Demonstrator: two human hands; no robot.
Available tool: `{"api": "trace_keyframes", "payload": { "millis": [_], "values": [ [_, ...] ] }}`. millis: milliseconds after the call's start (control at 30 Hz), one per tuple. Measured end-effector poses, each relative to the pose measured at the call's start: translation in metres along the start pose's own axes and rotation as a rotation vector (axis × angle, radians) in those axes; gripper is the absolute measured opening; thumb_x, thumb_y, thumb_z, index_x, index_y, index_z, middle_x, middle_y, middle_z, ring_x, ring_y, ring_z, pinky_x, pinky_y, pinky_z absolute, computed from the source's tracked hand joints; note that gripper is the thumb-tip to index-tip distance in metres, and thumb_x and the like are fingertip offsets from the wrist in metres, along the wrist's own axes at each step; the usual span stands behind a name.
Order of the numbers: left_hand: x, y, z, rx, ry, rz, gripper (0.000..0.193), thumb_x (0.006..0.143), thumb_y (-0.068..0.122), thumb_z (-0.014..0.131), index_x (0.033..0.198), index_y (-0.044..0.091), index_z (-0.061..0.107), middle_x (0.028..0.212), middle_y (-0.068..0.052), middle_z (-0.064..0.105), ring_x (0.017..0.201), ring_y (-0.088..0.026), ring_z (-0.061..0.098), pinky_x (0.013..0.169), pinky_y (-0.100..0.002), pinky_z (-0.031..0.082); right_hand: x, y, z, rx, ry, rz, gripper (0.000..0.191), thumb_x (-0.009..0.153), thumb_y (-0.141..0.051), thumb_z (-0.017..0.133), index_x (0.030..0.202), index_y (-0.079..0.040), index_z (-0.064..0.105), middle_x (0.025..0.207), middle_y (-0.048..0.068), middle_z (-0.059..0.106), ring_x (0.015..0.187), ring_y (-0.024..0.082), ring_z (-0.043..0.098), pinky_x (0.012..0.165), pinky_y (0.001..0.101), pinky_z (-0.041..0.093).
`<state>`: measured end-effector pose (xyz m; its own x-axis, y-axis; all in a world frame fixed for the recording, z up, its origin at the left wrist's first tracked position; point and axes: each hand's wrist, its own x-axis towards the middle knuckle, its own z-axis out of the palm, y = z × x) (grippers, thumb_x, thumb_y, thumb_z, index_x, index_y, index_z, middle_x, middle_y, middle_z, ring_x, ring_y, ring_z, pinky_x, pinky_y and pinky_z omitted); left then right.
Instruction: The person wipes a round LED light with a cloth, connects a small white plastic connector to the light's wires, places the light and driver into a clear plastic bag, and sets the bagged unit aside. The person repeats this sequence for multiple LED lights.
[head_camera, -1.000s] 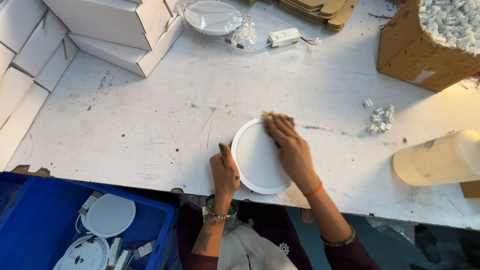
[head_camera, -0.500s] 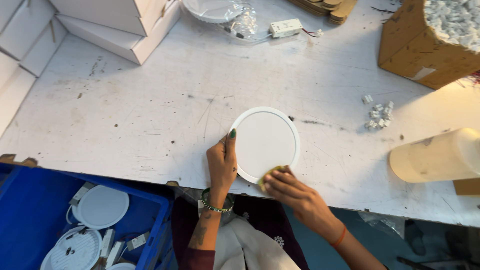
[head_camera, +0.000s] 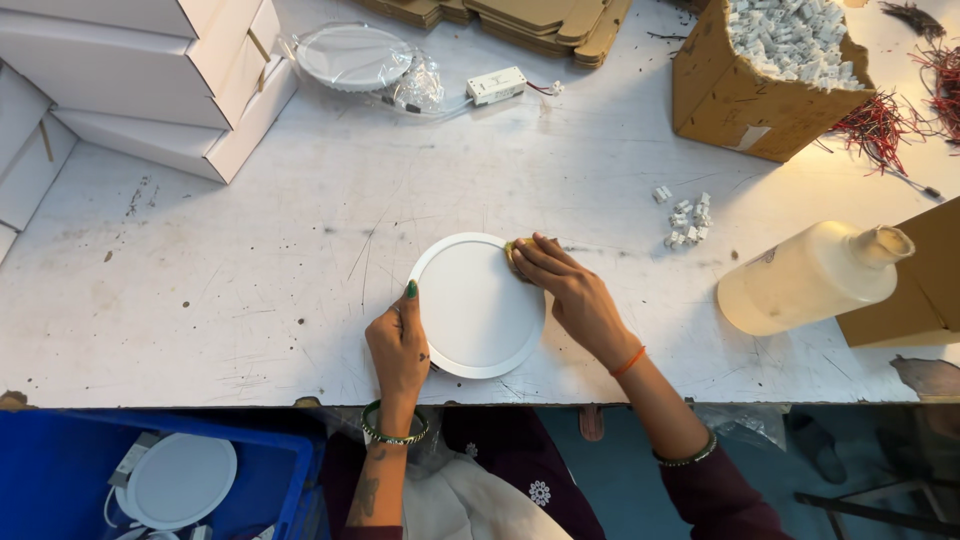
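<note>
A round white flat lamp panel (head_camera: 478, 308) lies face up on the white worktable (head_camera: 250, 290), near its front edge. My left hand (head_camera: 398, 345) rests on the panel's left rim, thumb up along the edge, steadying it. My right hand (head_camera: 566, 290) presses a small yellowish cloth pad (head_camera: 515, 252) against the panel's upper right rim, fingers flat over it.
White cartons (head_camera: 150, 70) are stacked at the back left. A bagged round panel (head_camera: 352, 57) and a white driver box (head_camera: 496, 85) lie behind. A cardboard box of white connectors (head_camera: 775, 70), loose connectors (head_camera: 685, 217), a plastic bottle on its side (head_camera: 810, 278), a blue bin with panels (head_camera: 150, 475).
My right hand with the pad has swept from the panel's lower edge up to its upper right rim. The left hand stays on the left rim.
</note>
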<state>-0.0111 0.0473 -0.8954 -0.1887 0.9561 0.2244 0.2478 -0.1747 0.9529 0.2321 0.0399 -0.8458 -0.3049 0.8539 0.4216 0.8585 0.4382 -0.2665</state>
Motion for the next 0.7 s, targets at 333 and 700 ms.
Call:
{"api": "trace_keyframes", "payload": {
  "millis": [333,700],
  "values": [
    [0.003,-0.001,-0.003,-0.012,0.004,-0.049,0.07,0.108,0.044,0.045,0.05,0.006,0.039,0.04,0.002,0.032,0.039,-0.007,0.028,0.039,-0.033,0.019,-0.071,-0.049,0.004,-0.028,0.062,0.154,0.07,0.078,0.025,0.045,0.137,-0.008,0.062,0.145,0.013,0.059,0.139,0.031,0.052,0.114,0.0408,0.037],
    [0.002,0.011,-0.009,-0.18,0.086,-0.142,0.056,0.109,0.041,0.046,0.076,-0.002,0.059,0.057,0.0,0.042,0.055,-0.008,0.036,0.05,-0.031,0.031,-0.087,-0.132,0.006,0.78,-0.131,0.164,0.075,0.066,0.02,0.041,0.135,0.002,0.066,0.139,0.019,0.066,0.133,0.034,0.061,0.111,0.0461,0.047]
  ]
}}
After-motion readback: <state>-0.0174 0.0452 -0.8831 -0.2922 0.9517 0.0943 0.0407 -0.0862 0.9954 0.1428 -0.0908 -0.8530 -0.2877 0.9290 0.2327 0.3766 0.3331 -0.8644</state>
